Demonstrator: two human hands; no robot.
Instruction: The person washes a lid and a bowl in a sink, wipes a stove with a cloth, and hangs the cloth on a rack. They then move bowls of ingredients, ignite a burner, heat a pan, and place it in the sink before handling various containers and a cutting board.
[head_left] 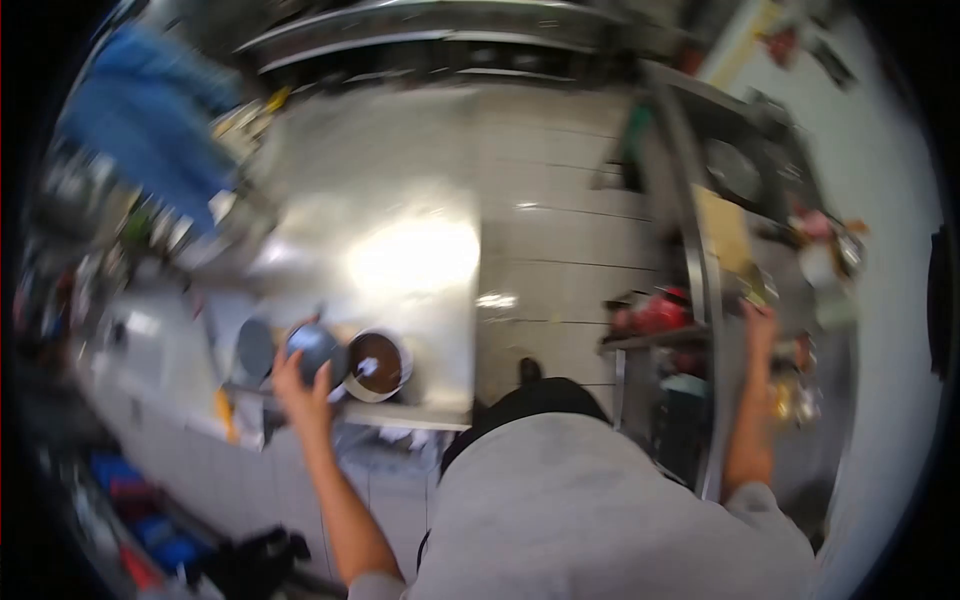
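Observation:
At the near edge of the steel table [380, 160], my left hand [302, 390] grips the rim of a dark grey round lid or bowl [316, 348], thumb and fingers on its near side. Just right of that stands a pot [404, 378] of brown liquid, with a small pale item in it that I cannot make out. Another grey disc [256, 348] is to the left. Far to the right, my right hand [760, 318] is over the side counter, closed around a small, blurred, yellowish and dark item [756, 284].
A tan board [722, 235] lies on the right counter near a round metal pan [735, 168]. Red items [662, 314] sit on a lower shelf. Tiled floor [560, 230] runs between table and counter. Someone in blue [150, 110] is at the upper left.

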